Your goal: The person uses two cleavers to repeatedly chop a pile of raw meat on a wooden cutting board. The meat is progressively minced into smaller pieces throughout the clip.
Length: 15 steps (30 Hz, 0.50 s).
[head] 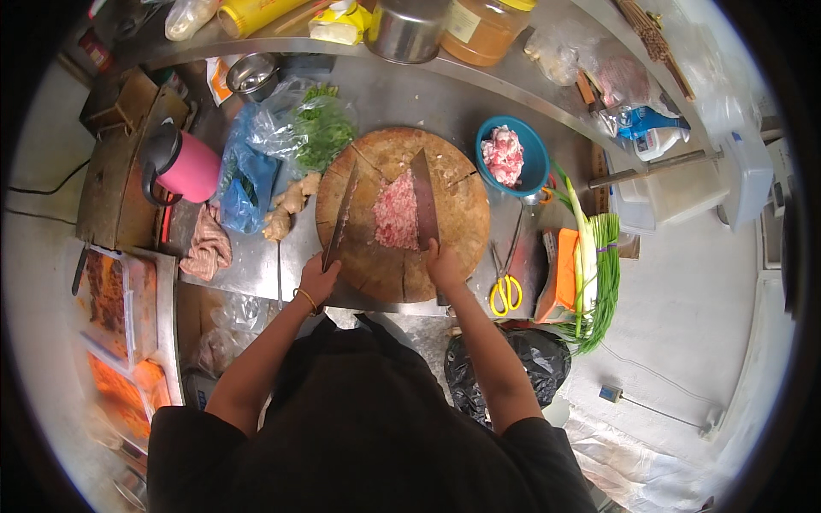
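Observation:
A heap of minced meat point(396, 215) lies on a round wooden chopping block point(458, 256) before me. My left hand point(319, 277) grips the handle of a cleaver point(341, 221), its blade seen nearly edge-on over the left part of the block, apart from the meat. In my right hand point(444, 266) is a second cleaver point(424, 199), its broad dark blade along the right side of the mince. Behind the block to the right, a blue bowl point(537, 151) holds a lump of raw pinkish-white meat point(503, 156).
Ginger root point(292, 202), a blue plastic bag point(240, 192) and bagged greens point(324, 131) lie left of the block, with a pink jug point(189, 168) beyond. Yellow-handled scissors point(506, 294) and green onions point(606, 276) are to the right. A metal shelf point(333, 46) crosses the back.

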Each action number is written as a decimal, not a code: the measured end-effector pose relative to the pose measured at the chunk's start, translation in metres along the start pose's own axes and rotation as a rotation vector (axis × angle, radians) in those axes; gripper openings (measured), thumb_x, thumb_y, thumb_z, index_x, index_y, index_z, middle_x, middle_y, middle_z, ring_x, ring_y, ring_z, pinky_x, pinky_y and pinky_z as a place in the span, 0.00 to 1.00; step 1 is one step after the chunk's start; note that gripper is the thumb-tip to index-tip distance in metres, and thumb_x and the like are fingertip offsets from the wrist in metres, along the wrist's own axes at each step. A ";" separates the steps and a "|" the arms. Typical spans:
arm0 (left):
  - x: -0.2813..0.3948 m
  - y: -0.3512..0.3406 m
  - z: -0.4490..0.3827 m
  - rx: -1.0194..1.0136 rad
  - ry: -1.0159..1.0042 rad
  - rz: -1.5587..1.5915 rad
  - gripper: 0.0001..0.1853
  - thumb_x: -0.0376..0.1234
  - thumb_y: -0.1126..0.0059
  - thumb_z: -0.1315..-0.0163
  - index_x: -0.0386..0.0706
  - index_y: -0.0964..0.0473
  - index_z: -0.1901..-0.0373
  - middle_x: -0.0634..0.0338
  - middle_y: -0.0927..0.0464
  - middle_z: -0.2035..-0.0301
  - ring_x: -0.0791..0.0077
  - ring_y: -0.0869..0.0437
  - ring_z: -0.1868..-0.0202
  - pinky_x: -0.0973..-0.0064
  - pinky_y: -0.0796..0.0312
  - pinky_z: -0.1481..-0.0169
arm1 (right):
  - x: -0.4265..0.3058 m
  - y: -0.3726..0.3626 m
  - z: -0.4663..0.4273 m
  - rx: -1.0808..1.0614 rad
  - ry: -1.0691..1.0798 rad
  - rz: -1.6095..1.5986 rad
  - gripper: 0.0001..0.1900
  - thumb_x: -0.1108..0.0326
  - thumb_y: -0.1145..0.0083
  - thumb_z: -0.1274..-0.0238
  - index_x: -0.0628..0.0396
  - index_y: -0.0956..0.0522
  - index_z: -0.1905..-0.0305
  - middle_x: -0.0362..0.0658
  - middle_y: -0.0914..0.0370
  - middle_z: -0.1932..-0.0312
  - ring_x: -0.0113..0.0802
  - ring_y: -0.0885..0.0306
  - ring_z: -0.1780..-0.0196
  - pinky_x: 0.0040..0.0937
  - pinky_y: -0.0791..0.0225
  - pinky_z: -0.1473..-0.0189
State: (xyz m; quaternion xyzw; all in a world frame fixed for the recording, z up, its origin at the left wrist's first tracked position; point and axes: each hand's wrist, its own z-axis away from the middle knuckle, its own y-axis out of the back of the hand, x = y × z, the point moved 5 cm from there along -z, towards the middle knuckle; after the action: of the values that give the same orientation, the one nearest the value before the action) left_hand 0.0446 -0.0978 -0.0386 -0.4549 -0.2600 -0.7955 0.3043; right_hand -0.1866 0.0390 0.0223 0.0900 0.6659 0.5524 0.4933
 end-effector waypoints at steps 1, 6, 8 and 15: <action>0.002 0.000 -0.001 0.000 -0.023 -0.032 0.08 0.35 0.49 0.43 0.39 0.32 0.73 0.64 0.33 0.87 0.79 0.32 0.88 0.77 0.39 0.85 | -0.001 0.002 -0.005 -0.036 -0.013 -0.020 0.21 0.57 0.57 0.39 0.67 0.26 0.74 0.65 0.30 0.79 0.63 0.29 0.73 0.52 0.37 0.71; 0.010 0.002 0.006 -0.008 0.023 -0.005 0.08 0.35 0.50 0.43 0.40 0.32 0.73 0.64 0.34 0.87 0.80 0.33 0.89 0.78 0.40 0.86 | -0.002 -0.008 0.012 0.088 0.111 -0.066 0.20 0.58 0.56 0.40 0.67 0.26 0.74 0.63 0.29 0.79 0.61 0.28 0.71 0.50 0.36 0.72; 0.011 -0.004 0.005 -0.049 0.039 0.060 0.07 0.34 0.50 0.43 0.41 0.33 0.73 0.65 0.35 0.88 0.80 0.35 0.90 0.79 0.42 0.87 | 0.013 -0.027 0.006 -0.020 0.007 0.045 0.19 0.60 0.54 0.40 0.67 0.26 0.74 0.63 0.29 0.80 0.60 0.28 0.72 0.49 0.37 0.72; 0.004 0.001 0.004 -0.042 0.080 0.099 0.07 0.34 0.50 0.43 0.40 0.34 0.74 0.65 0.35 0.88 0.80 0.35 0.90 0.79 0.42 0.88 | 0.003 0.022 0.012 0.116 -0.023 -0.076 0.21 0.57 0.55 0.40 0.66 0.25 0.75 0.62 0.28 0.78 0.59 0.27 0.70 0.50 0.36 0.68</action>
State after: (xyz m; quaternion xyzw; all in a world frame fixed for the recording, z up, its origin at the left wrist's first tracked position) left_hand 0.0464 -0.0970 -0.0332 -0.4411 -0.2081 -0.8024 0.3438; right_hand -0.1884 0.0567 0.0399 0.0997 0.6940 0.4926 0.5156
